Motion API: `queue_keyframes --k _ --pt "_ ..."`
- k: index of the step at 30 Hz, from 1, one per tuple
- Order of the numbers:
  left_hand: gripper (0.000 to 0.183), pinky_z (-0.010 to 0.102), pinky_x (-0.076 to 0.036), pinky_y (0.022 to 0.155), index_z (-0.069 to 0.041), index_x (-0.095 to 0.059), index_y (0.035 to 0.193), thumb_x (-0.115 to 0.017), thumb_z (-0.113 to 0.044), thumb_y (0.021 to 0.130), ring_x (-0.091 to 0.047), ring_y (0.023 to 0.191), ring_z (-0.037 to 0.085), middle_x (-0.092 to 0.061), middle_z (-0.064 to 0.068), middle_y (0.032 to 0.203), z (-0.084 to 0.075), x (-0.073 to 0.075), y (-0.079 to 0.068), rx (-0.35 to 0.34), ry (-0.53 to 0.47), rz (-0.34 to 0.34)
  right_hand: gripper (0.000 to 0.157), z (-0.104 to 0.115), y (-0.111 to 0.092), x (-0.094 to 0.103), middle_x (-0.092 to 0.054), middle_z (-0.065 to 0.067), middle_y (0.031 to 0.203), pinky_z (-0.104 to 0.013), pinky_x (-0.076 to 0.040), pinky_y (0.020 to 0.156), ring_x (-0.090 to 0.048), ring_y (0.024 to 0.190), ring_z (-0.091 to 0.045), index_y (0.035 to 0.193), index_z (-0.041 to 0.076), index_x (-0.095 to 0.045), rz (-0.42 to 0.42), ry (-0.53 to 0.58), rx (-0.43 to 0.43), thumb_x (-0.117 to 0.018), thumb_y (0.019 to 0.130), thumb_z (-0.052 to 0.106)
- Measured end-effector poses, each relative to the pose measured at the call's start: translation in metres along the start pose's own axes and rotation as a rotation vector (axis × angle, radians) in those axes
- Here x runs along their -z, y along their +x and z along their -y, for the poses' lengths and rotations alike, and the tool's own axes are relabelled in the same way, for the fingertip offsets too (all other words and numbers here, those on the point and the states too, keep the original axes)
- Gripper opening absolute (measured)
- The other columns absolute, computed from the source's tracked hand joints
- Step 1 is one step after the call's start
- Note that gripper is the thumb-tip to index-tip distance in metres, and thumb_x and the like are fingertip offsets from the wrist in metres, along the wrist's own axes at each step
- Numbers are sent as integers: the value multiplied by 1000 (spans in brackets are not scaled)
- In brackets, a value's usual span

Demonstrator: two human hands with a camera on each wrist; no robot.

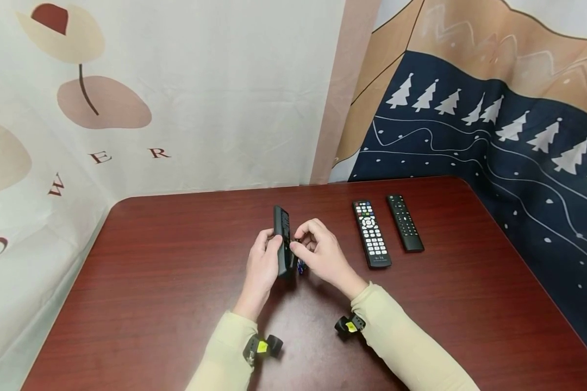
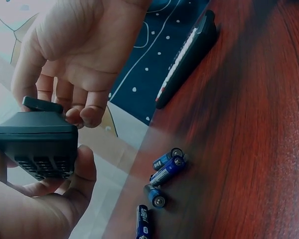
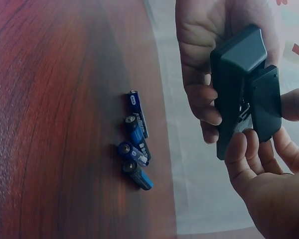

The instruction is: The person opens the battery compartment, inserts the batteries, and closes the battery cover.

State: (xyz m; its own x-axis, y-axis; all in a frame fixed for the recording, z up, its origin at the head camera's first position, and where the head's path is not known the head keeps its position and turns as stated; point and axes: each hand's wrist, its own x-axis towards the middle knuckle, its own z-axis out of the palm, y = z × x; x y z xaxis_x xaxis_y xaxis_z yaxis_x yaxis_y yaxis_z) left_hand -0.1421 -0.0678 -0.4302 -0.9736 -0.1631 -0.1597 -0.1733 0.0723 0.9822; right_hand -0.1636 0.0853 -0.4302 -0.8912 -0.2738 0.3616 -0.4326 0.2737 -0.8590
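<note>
In the head view my left hand (image 1: 261, 267) grips a black remote control (image 1: 278, 220) on its edge, above the table. My right hand (image 1: 326, 259) is at the remote's back. The right wrist view shows it pinching the battery cover (image 3: 267, 104), which stands tilted away from the remote's body (image 3: 237, 62). Metal contacts show in the open battery compartment (image 3: 244, 112); part of it is hidden by the cover and fingers. Seen from the left wrist, the cover (image 2: 43, 104) sticks out above the remote's end. Several blue-and-black batteries (image 3: 135, 132) lie on the table below the hands.
To the right lie a black remote with white buttons (image 1: 372, 233) and a smaller all-black remote (image 1: 405, 222). The dark red wooden table (image 1: 166, 282) ends at printed curtains (image 1: 235, 108) behind it.
</note>
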Motion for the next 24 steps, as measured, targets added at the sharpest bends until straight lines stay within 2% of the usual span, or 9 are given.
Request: queue_keyframes --k 6,16,24 --pt "33 28 -50 79 -5 -60 131 -48 -23 107 -66 99 24 -69 18 123 0 0 1 -1 -9 7 11 -2 0 4 -57 -9 96 -21 -48 67 -58 79 -14 98 5 -62 -4 -25 -5 -70 91 3" --pt "33 26 -53 75 -4 -58 133 -45 -22 107 -68 89 18 -70 21 119 -2 2 0 8 -59 18 12 -6 0 10 -56 -10 93 -23 -47 67 -55 75 -14 96 6 -62 -7 -105 -1 -71 89 3" --pt "33 26 -57 72 -2 -57 133 -45 -19 108 -72 88 26 -68 27 119 0 5 2 19 -107 17 12 -11 -2 17 -53 -6 92 -24 -46 66 -55 73 -19 96 8 -61 -3 -189 -9 -70 89 6"
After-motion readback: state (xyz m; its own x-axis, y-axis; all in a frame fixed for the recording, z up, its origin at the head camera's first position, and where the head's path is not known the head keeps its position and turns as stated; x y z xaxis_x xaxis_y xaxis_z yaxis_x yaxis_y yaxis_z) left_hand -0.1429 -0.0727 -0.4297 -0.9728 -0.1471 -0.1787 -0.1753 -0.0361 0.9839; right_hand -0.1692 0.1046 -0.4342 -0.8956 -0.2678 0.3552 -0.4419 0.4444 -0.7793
